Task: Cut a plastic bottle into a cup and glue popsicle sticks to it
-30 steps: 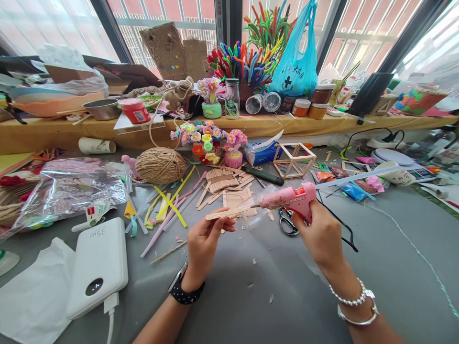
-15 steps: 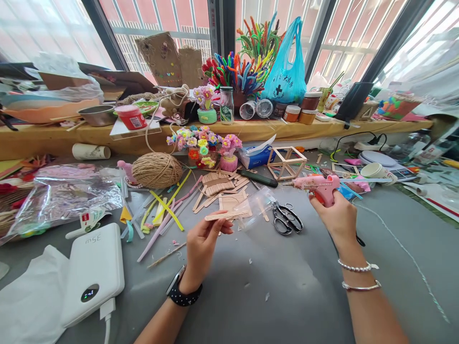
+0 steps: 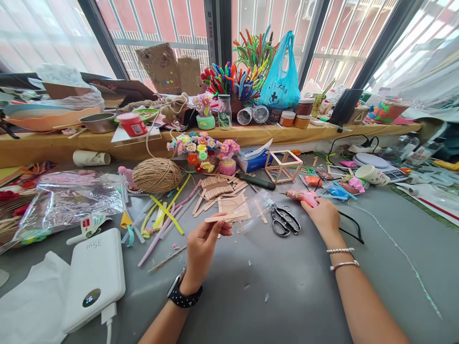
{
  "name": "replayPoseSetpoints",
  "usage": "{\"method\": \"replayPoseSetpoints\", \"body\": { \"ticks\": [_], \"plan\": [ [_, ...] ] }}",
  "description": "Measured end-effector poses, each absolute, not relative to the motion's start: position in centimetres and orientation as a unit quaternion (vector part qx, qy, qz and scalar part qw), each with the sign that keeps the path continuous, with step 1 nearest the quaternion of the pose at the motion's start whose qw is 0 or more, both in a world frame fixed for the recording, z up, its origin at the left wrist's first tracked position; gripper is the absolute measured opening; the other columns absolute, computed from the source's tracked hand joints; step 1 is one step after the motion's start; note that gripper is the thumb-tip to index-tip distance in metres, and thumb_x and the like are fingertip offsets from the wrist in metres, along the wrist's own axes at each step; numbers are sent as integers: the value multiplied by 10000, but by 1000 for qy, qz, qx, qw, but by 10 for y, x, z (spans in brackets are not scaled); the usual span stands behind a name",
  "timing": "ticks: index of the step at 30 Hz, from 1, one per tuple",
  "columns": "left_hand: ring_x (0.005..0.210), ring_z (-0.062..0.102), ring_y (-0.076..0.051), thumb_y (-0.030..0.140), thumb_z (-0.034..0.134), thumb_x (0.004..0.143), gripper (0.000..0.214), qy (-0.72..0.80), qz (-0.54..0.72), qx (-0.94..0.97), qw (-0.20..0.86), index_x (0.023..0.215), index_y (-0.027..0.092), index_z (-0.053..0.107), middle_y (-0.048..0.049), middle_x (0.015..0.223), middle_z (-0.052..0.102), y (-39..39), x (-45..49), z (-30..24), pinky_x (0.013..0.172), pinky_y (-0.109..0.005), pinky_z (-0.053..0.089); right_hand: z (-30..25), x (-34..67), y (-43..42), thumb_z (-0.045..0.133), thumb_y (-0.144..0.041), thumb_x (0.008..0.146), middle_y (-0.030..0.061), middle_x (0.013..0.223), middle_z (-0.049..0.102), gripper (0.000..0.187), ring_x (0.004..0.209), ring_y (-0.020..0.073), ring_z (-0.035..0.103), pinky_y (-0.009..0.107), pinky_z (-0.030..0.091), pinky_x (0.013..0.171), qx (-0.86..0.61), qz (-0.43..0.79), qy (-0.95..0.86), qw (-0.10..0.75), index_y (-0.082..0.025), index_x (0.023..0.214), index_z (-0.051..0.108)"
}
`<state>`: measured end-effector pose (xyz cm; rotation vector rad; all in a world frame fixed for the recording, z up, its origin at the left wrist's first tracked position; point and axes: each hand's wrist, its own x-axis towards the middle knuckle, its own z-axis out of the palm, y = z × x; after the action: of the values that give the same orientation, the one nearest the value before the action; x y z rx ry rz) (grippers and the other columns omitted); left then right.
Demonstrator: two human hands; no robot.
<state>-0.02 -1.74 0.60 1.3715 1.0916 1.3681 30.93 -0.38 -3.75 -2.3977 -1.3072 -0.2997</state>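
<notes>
Between the fingertips and thumb of my left hand (image 3: 206, 239) is a flat wooden craft stick (image 3: 227, 217), held level above the table. My right hand (image 3: 322, 220) is closed around a pink glue gun (image 3: 303, 196), low over the table with its nozzle pointing left. Black-handled scissors (image 3: 285, 220) lie between my hands, beside a clear plastic bag (image 3: 254, 210). Behind the held stick, more craft sticks (image 3: 217, 185) lie in a bundle and scattered. A cube frame made of sticks (image 3: 284, 166) stands beyond the glue gun.
A white power bank (image 3: 96, 282) with a cable lies at the left front. Further back are a twine ball (image 3: 157, 175), pipe-cleaner flowers (image 3: 201, 148) and a blue tissue pack (image 3: 254, 160). A white paper cup (image 3: 372, 176) lies tipped at right. A crowded shelf (image 3: 251, 138) runs along the window.
My right hand has lowered and moved slightly left with the glue gun, which now points lower over the table. My left hand keeps the craft stick in nearly the same place.
</notes>
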Motion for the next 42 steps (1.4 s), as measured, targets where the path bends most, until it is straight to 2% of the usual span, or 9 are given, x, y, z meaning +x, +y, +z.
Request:
{"method": "replayPoseSetpoints", "body": {
  "ticks": [6,11,13,15,20,23,26,34,42],
  "plan": [
    [522,616,-136,316,575,738,234,421,556,554,455,869,133,634,-26,637,669,-18,0,6,563,-260,521,-40,307,-1,498,-568,679,151,785,605,534,733,267,525,354,377,622,-844,-160,-468,206,-89,874,628],
    [507,604,-125,285,569,748,194,393,564,557,467,857,136,630,-23,647,663,-19,-1,5,546,-252,513,-24,286,-6,503,-513,720,161,923,570,512,848,253,491,383,383,737,-768,-170,-516,339,-86,995,563],
    [506,597,-125,282,565,752,184,385,563,559,471,844,136,630,-30,664,664,-19,-1,5,547,-259,511,-15,269,-9,515,-467,737,118,883,583,413,804,212,501,353,400,738,-721,-100,-553,404,-114,940,579],
    [498,586,-125,290,563,753,189,380,561,559,478,834,133,630,-36,669,663,-20,-1,6,553,-273,509,-7,248,-14,521,-425,752,75,868,598,316,679,156,503,300,425,659,-669,26,-599,440,-149,891,587],
    [485,572,-131,320,560,749,226,356,529,566,523,844,127,629,-28,613,646,-20,-1,6,551,-288,503,10,202,-33,545,-354,751,31,818,610,238,639,119,517,236,436,552,-566,291,-655,408,-179,906,590],
    [484,577,-138,325,562,745,229,350,502,577,540,841,129,633,-30,604,646,-20,-1,7,551,-294,507,16,190,-41,548,-300,751,23,830,603,176,641,108,517,221,432,539,-534,338,-665,398,-190,880,594],
    [480,578,-139,321,564,744,221,352,494,579,545,827,130,637,-30,599,646,-20,0,7,555,-296,506,18,188,-44,563,-290,745,13,814,595,162,639,103,515,211,424,529,-519,356,-665,402,-193,870,595],
    [484,575,-135,312,566,746,223,343,493,555,576,850,128,637,-25,606,648,-18,0,2,565,-294,481,21,188,-47,654,-361,677,4,791,563,268,612,98,484,217,416,526,-505,364,-667,410,-200,882,594],
    [477,580,-134,290,581,737,178,340,489,555,580,792,132,641,-22,610,655,-20,2,6,573,-292,483,19,188,-49,649,-338,690,5,778,563,250,593,98,477,223,396,499,-500,288,-686,443,-200,888,587]
  ]
}}
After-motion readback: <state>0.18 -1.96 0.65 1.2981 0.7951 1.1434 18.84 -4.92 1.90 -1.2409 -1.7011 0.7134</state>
